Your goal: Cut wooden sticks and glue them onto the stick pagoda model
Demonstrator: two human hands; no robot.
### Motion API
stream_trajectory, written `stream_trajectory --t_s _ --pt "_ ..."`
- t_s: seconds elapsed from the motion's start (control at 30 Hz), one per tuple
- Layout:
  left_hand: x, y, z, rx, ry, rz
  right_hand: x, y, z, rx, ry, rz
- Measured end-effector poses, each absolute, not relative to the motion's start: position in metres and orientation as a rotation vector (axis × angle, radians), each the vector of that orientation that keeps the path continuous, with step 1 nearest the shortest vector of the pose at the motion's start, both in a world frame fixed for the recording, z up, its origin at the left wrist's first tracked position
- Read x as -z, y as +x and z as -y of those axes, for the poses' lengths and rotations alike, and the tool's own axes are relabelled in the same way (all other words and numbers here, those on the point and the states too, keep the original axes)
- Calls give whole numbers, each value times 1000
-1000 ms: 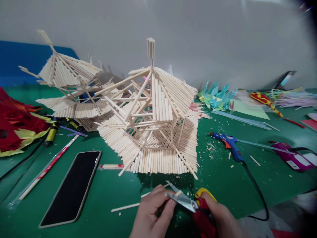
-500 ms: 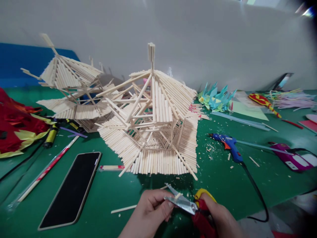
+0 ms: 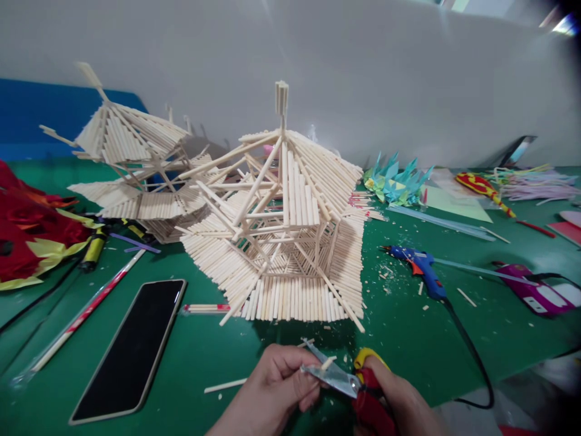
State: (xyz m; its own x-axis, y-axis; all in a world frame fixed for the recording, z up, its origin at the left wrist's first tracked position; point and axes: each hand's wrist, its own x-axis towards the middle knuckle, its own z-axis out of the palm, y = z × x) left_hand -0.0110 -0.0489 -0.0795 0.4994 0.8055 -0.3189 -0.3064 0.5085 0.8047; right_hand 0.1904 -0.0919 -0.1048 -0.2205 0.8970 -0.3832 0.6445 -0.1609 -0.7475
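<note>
My right hand (image 3: 399, 402) grips the red and yellow handles of a pair of scissors (image 3: 338, 376) at the bottom edge. Their blades hold a short wooden stick (image 3: 327, 363). My left hand (image 3: 267, 393) pinches that stick right beside the blades, fingers closed. Just beyond both hands stands a pagoda model of wooden sticks (image 3: 281, 236) on the green table (image 3: 408, 327). A second stick model (image 3: 131, 163) stands behind it to the left.
A black phone (image 3: 129, 346) lies at the left, beside a wrapped stick bundle (image 3: 79, 318). A blue glue gun (image 3: 420, 269) with a black cord lies at the right. Red and yellow paper (image 3: 31, 233) is far left; teal paper shapes (image 3: 397, 178) sit at the back.
The view has dropped slightly, so both hands sit lower in the picture. My left hand has drawn a little down and left while still pinching the stick at the blades.
</note>
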Motion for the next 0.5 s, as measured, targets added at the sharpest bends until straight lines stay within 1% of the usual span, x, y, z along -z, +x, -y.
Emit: stream_trajectory --t_s 0.13,0.23,0.3,0.37,0.43,0.5 --pt "80 -10 50 -777 826 -825 108 192 91 -1409 -1875 1822" --pt "74 -11 51 -815 1137 -1019 106 192 89 -1373 -1920 1846" --pt "71 -12 51 -852 1282 -1063 101 191 88 -1350 -1881 1882" --pt "70 -14 51 -853 1176 -1002 96 190 87 -1295 -1846 1911" --pt "72 -15 49 -800 937 -905 89 189 87 -1226 -1811 1944" --pt "74 -15 48 -736 764 -823 83 188 86 -1226 -1786 1956"
